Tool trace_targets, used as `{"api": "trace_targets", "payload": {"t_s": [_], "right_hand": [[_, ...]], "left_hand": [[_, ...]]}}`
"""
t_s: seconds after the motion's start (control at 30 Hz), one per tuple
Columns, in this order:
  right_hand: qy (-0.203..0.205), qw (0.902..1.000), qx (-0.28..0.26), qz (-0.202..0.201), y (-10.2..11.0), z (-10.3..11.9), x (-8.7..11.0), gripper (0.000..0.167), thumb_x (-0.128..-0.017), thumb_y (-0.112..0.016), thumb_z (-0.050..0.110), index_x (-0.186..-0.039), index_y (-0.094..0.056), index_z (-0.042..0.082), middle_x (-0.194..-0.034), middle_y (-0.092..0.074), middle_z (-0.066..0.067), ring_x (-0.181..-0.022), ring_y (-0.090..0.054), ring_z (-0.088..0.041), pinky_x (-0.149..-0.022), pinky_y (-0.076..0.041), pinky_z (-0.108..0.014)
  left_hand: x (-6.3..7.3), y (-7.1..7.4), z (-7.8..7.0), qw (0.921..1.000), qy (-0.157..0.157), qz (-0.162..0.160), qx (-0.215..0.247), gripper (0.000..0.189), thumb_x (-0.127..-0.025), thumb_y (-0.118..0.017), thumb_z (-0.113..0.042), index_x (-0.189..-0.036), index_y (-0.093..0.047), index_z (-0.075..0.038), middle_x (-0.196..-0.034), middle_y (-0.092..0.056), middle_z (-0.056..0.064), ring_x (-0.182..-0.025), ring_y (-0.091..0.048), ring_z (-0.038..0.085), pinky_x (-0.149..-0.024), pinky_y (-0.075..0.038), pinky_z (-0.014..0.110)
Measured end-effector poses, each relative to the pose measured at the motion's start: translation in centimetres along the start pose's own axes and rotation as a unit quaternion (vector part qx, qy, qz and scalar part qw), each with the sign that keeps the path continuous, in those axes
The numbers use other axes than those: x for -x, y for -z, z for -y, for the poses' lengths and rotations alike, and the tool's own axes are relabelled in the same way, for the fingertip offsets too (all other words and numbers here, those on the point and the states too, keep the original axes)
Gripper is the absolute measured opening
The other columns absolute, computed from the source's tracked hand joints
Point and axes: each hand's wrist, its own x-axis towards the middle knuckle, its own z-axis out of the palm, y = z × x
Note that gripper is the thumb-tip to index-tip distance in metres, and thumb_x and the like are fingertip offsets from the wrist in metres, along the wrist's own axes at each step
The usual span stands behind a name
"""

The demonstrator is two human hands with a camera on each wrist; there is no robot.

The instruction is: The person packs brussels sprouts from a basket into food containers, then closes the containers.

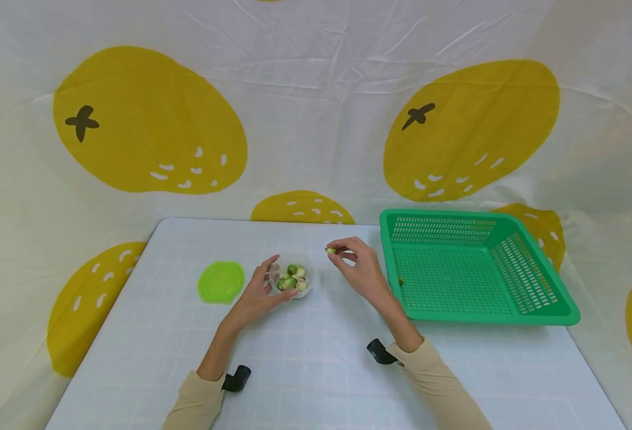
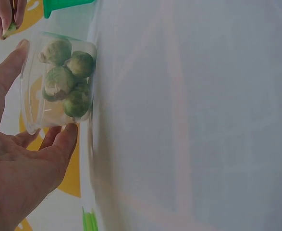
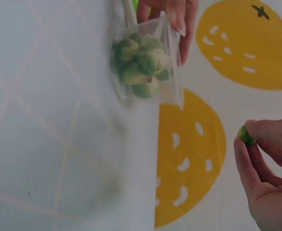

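Note:
A small clear plastic tub (image 1: 273, 292) stands on the table with several Brussels sprouts (image 1: 293, 278) inside. My left hand (image 1: 257, 297) holds the tub from its left, thumb on the near side and fingers round the far side; in the left wrist view the sprouts (image 2: 60, 83) show through the tub wall. To the right of the tub, my right hand (image 1: 363, 270) pinches one Brussels sprout (image 1: 330, 250) between thumb and fingertips, raised above the table. The right wrist view shows this sprout (image 3: 246, 135) partly covered by the fingers.
Left of the tub lies a bright green lid (image 1: 221, 282). A large green plastic basket (image 1: 479, 318) with slotted walls takes up the table's right side, close to my right forearm. Behind the pale table (image 1: 305, 370) hangs a white cloth (image 1: 316, 131) printed with yellow fruit.

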Motion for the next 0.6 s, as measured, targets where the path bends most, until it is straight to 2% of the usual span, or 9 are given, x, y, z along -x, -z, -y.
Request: {"api": "trace_targets", "payload": {"t_s": [0.2,0.47,0.6], "right_hand": [[0.012,0.9996,-0.025,0.005,-1.4,-0.6,0.1,0.018,-0.094,-0.074,0.001,-0.112,-0.073,-0.001,-0.108,-0.068,-0.016,-0.1,-0.069,-0.032,-0.09,-0.06,-0.045],[-0.002,0.9993,-0.017,0.033,-2.8,-1.0,0.3,0.02,-0.095,-0.072,0.0,-0.115,-0.071,-0.003,-0.112,-0.068,-0.014,-0.104,-0.068,-0.029,-0.092,-0.06,-0.038],[-0.008,0.9989,-0.014,0.044,-3.3,-1.2,0.3,0.021,-0.096,-0.071,0.0,-0.116,-0.07,-0.004,-0.113,-0.068,-0.015,-0.105,-0.068,-0.029,-0.093,-0.059,-0.042]], "left_hand": [[-0.1,0.0,0.2,1.0,-0.003,0.0,-0.003,0.101,-0.088,-0.084,-0.035,-0.164,-0.019,-0.018,-0.162,-0.02,0.02,-0.151,-0.027,0.038,-0.121,-0.027,0.055],[-0.1,-0.1,0.2,1.0,-0.003,-0.004,-0.007,0.101,-0.088,-0.084,-0.036,-0.164,-0.021,-0.019,-0.162,-0.022,0.019,-0.149,-0.029,0.038,-0.121,-0.029,0.054],[-0.1,-0.1,0.1,0.9999,0.004,-0.005,-0.01,0.101,-0.087,-0.084,-0.038,-0.164,-0.02,-0.021,-0.163,-0.02,0.019,-0.149,-0.029,0.039,-0.121,-0.029,0.054]]}}
